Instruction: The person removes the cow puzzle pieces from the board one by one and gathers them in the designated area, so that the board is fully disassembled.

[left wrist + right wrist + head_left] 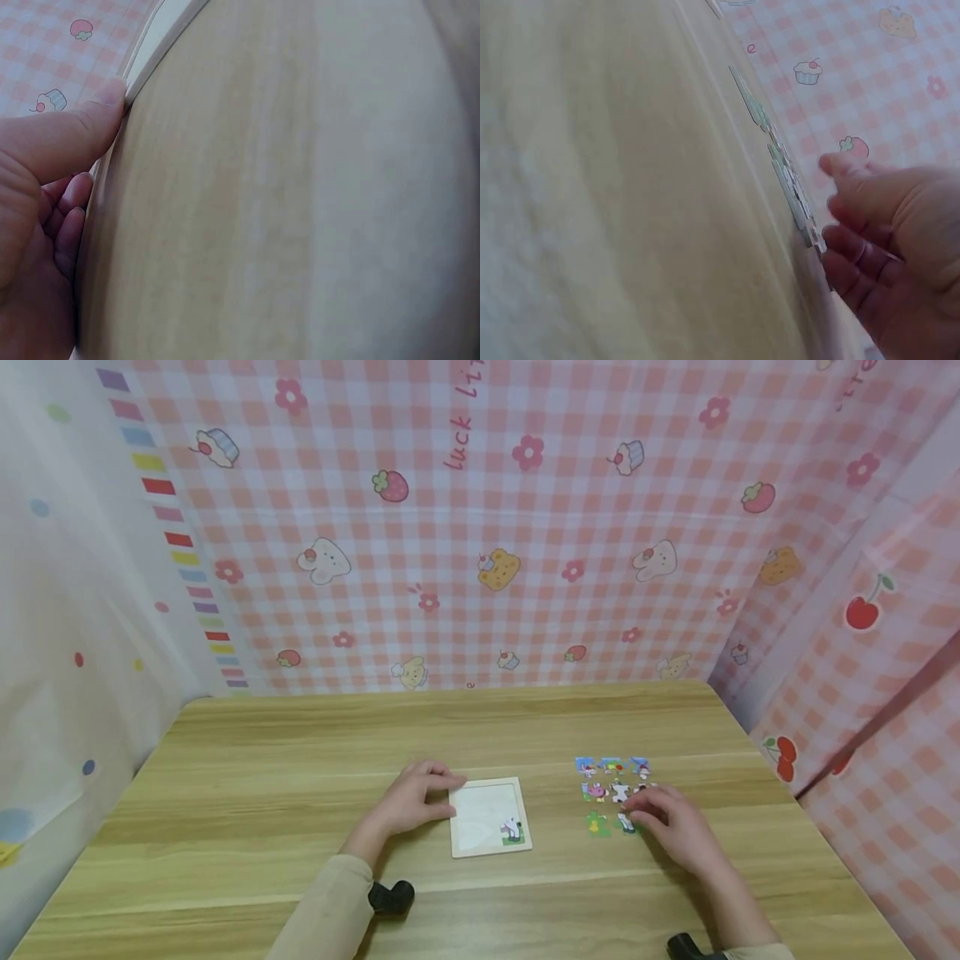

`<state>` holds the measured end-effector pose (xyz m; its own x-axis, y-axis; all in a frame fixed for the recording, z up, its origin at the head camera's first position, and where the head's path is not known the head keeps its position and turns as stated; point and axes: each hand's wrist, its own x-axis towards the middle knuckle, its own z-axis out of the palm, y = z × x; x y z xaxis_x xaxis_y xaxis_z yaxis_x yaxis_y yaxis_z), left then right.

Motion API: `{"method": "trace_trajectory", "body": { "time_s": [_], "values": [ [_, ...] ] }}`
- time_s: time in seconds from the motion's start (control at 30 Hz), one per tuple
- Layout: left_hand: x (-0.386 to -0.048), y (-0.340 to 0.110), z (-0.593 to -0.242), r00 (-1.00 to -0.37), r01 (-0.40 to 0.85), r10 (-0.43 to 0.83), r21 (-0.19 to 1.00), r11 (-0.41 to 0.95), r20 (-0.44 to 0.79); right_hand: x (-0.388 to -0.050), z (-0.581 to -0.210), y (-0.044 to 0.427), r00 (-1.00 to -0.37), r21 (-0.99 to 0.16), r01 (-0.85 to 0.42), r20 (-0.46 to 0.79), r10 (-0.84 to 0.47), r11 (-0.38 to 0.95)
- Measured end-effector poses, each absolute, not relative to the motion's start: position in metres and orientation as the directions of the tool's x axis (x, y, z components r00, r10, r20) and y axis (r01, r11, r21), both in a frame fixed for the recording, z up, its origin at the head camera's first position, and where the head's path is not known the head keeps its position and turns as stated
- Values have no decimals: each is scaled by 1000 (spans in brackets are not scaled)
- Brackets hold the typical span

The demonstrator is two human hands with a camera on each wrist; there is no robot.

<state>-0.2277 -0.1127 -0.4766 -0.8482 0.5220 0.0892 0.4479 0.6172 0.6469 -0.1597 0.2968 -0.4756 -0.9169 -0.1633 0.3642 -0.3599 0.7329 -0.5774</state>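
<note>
A square puzzle tray (484, 783) with a pale wooden rim lies flat near the table's middle. One puzzle piece (513, 831), showing a white animal on green, sits in its lower right corner. My left hand (412, 797) holds the tray's left side, index finger by the upper corner and thumb (101, 112) against the edge. Several loose puzzle pieces (618, 792) lie in rough rows to the right. Over their right side hovers my right hand (672, 827), fingers bent, close to a white-and-green piece (626, 823). In the right wrist view, no piece shows between thumb and fingers.
The wooden table (262, 827) runs back to a pink checked curtain (450, 568). More curtain (885, 652) hangs along the right edge, and white dotted cloth (82, 610) on the left. Black wrist mounts (392, 898) sit at both sleeves.
</note>
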Motion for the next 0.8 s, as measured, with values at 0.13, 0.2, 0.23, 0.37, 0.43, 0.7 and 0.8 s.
{"method": "trace_trajectory", "body": {
  "time_s": [0.13,0.2,0.23,0.37,0.43,0.7,0.8],
  "values": [
    [-228,-113,-478,-848,450,523,646,617,92,-159,-470,289,-906,-573,-388,378,-187,722],
    [-228,-113,-478,-846,455,525,642,617,95,-159,-467,282,-899,-576,-413,384,-213,706],
    [-228,-113,-478,-846,456,525,641,617,97,-159,-466,278,-892,-576,-430,390,-228,696],
    [-228,-113,-478,-848,450,522,649,614,94,-160,-463,261,-876,-593,-475,387,-287,650],
    [-228,-113,-478,-847,452,523,649,612,97,-161,-464,252,-873,-610,-485,373,-313,626],
    [-229,-113,-479,-847,450,523,647,616,92,-166,-465,215,-840,-632,-533,314,-443,563],
    [-229,-112,-480,-848,450,523,643,619,91,-168,-465,202,-828,-603,-549,295,-477,579]
  ]
}}
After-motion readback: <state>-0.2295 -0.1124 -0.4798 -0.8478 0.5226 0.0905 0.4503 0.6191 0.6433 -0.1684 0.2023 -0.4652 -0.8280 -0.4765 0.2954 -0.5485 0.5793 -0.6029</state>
